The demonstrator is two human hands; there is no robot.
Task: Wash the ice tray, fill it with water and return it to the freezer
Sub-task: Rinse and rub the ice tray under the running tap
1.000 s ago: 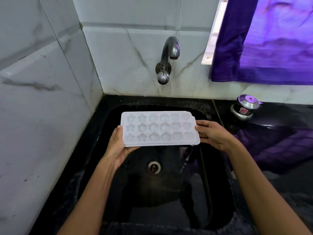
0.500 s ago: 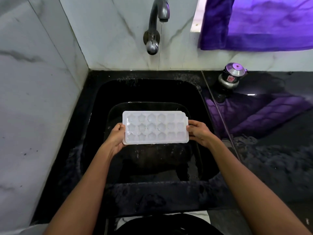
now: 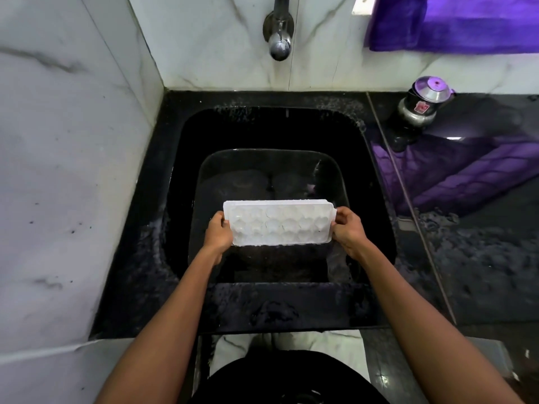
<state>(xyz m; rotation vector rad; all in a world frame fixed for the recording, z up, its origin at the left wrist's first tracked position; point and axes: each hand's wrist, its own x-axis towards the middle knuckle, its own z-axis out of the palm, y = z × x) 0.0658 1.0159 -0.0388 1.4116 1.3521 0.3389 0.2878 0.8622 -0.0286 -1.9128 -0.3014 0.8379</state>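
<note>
A white plastic ice tray (image 3: 278, 223) with several star and flower shaped cells hangs over the black sink (image 3: 175, 182), its far edge tipped up so the cells face me. My left hand (image 3: 218, 233) grips its left short end. Its right short end is held by my right hand (image 3: 348, 228), fingers curled round the edge. The chrome tap (image 3: 278, 33) juts from the marble wall straight behind the sink, well above the tray. I cannot tell whether the cells hold water.
A small steel lidded pot (image 3: 423, 103) stands on the black counter (image 3: 481, 258) at the back right. A purple cloth (image 3: 455, 21) hangs at the top right. Marble wall (image 3: 64, 170) closes the left side. The sink's front rim (image 3: 277, 304) is wet.
Both hands have drawn the tray toward me and lower in the sink, away from the tap, and tilted it. The camera has pulled back and looks further down.
</note>
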